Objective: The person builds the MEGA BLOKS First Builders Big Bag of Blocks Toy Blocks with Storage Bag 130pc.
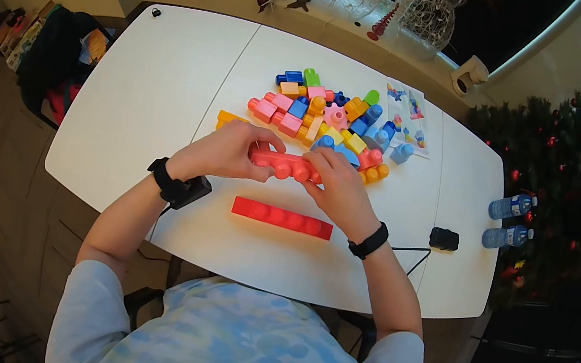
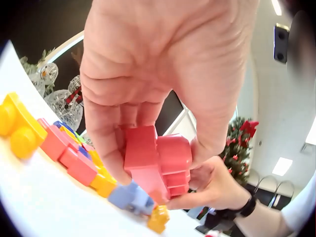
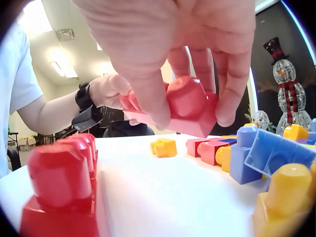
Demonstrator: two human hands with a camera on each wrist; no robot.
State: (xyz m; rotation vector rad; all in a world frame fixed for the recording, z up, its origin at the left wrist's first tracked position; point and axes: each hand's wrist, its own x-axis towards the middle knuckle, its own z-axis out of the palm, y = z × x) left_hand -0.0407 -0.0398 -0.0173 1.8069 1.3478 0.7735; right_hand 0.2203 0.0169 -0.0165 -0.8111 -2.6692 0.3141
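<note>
A long red toy building block [image 1: 284, 166] with round studs is held above the table between both hands. My left hand [image 1: 228, 150] grips one end, thumb on the near side and fingers on the far side, as the left wrist view shows. At the other end my right hand [image 1: 339, 190] pinches the block [image 3: 190, 111] between thumb and fingers. A second long red block [image 1: 282, 218] lies on the table, nearer the body, its row of studs [image 3: 61, 170] showing at the left of the right wrist view.
A pile of mixed toy blocks [image 1: 317, 113] spreads beyond the hands. Behind it lies a printed sheet [image 1: 411, 125]. A yellow block [image 1: 230, 120] sits left of the pile. To the right are a black device [image 1: 444, 239] with a cable and two water bottles [image 1: 506, 237].
</note>
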